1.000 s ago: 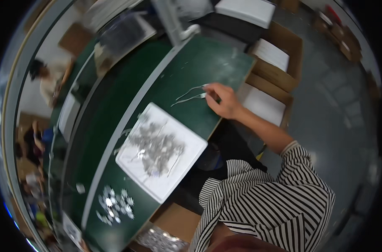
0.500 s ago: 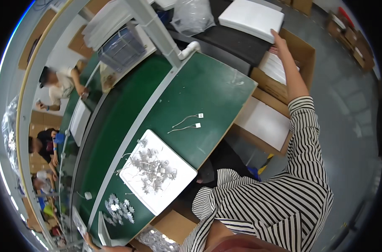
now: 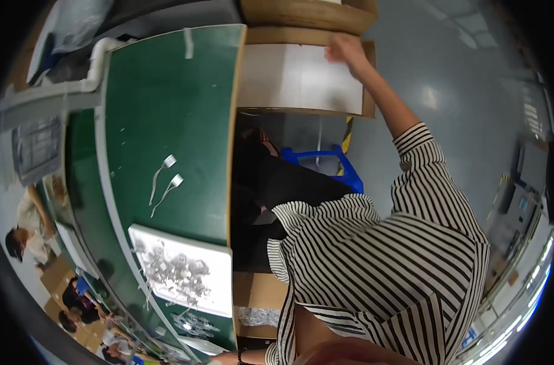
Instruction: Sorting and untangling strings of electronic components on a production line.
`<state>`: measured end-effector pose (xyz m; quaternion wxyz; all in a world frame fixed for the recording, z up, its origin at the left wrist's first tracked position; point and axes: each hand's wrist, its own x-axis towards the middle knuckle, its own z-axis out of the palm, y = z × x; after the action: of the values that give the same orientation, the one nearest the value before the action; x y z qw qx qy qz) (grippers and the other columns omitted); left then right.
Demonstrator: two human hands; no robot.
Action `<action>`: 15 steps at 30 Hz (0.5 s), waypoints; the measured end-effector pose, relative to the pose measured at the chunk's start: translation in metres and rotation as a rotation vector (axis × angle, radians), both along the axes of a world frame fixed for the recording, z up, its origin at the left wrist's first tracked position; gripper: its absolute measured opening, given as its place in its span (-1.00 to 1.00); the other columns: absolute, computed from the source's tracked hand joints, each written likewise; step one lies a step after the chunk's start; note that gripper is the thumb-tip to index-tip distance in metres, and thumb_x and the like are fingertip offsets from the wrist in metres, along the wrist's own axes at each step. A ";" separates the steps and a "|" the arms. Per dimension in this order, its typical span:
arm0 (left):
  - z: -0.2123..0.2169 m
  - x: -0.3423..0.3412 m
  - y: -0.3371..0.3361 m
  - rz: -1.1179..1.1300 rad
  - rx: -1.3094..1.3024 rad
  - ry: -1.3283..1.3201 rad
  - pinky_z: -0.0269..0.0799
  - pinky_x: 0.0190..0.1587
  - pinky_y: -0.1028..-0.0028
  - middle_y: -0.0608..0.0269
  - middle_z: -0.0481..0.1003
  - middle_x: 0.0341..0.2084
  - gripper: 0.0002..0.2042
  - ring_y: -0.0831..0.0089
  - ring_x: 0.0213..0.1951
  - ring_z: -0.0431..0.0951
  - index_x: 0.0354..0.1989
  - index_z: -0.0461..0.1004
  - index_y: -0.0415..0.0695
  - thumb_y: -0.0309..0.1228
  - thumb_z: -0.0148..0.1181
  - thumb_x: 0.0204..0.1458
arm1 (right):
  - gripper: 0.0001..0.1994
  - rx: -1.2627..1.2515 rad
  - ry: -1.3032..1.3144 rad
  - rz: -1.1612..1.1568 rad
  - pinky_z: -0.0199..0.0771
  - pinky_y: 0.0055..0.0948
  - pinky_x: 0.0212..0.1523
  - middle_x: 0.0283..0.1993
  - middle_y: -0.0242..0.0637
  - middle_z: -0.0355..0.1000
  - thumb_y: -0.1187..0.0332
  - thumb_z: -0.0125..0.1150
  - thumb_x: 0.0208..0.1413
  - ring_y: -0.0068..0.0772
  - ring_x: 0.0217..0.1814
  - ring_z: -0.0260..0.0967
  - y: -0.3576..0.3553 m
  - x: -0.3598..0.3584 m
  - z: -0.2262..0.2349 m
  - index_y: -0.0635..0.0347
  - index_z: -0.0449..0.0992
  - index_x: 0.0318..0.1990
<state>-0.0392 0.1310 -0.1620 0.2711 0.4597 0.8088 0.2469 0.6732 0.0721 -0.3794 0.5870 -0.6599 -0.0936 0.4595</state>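
My right hand [image 3: 348, 51] is stretched out over the far right of a cardboard box. A flat white sheet or slab [image 3: 289, 76] fills the top of that box. The fingers are blurred, and I cannot tell whether they touch the sheet. Low at the near edge, my left hand [image 3: 227, 358] is beside a white panel-like object [image 3: 201, 347]; its fingers are mostly hidden. Close by on the green table [image 3: 173, 109] lies a pile of small silvery star-shaped pieces [image 3: 195, 324]. A white tray [image 3: 219, 255] holds many small clear parts with thin wires.
Two short wire leads with white connectors [image 3: 170, 161] lie on the green table. A blue plastic stool [image 3: 344, 167] stands below the box. Another cardboard box [image 3: 313, 15] sits beyond. Across the conveyor, other people [image 3: 30, 228] work.
My view has swung to the right. My right hand has gone from the edge of a white foam-like block to above the box with the white sheet. My left hand stays low, near the white panel.
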 end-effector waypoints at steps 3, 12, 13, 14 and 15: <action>-0.040 -0.003 -0.018 -0.052 -0.110 -0.041 0.43 -0.29 0.08 -0.06 0.53 -0.35 -0.63 0.21 -0.39 0.50 -0.15 0.48 -0.33 -0.22 0.31 0.11 | -0.30 -0.477 0.016 0.010 0.52 -0.27 -0.15 -0.08 0.04 0.46 -0.03 0.25 0.09 -0.10 -0.13 0.42 -0.057 0.005 -0.058 0.49 0.39 0.15; -0.100 0.000 -0.046 -0.119 -0.336 0.000 0.44 -0.32 0.14 -0.04 0.54 -0.34 -0.65 0.25 -0.40 0.51 -0.12 0.49 -0.31 -0.23 0.28 0.13 | -0.22 -1.001 -0.531 -0.090 0.23 0.11 0.30 0.35 0.41 0.14 0.03 0.02 0.15 0.25 0.33 0.17 -0.052 -0.001 -0.116 0.73 0.17 0.24; -0.098 -0.002 -0.044 -0.122 -0.343 0.028 0.44 -0.33 0.15 -0.03 0.54 -0.34 -0.65 0.26 -0.40 0.51 -0.11 0.49 -0.31 -0.24 0.27 0.13 | -0.22 -0.996 -0.504 -0.082 0.23 0.11 0.30 0.35 0.41 0.14 0.03 0.02 0.15 0.25 0.33 0.17 -0.047 -0.006 -0.124 0.73 0.17 0.24; -0.095 -0.005 -0.042 -0.122 -0.349 0.056 0.44 -0.33 0.16 -0.03 0.55 -0.34 -0.65 0.26 -0.41 0.51 -0.11 0.49 -0.31 -0.24 0.27 0.13 | -0.21 -1.029 -0.458 -0.112 0.21 0.09 0.30 0.34 0.41 0.14 0.02 0.02 0.14 0.25 0.31 0.17 -0.039 -0.009 -0.131 0.72 0.16 0.25; -0.091 -0.009 -0.039 -0.119 -0.352 0.087 0.44 -0.33 0.16 -0.03 0.55 -0.34 -0.65 0.27 -0.41 0.51 -0.11 0.49 -0.31 -0.24 0.27 0.14 | -0.19 -1.060 -0.411 -0.138 0.20 0.07 0.31 0.33 0.41 0.14 0.01 0.01 0.14 0.24 0.30 0.18 -0.029 -0.015 -0.138 0.72 0.14 0.26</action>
<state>-0.0483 0.0919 -0.2530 0.3263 0.4626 0.8218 0.0650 0.6583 0.0430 -0.5171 0.1741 -0.9445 0.0809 0.2665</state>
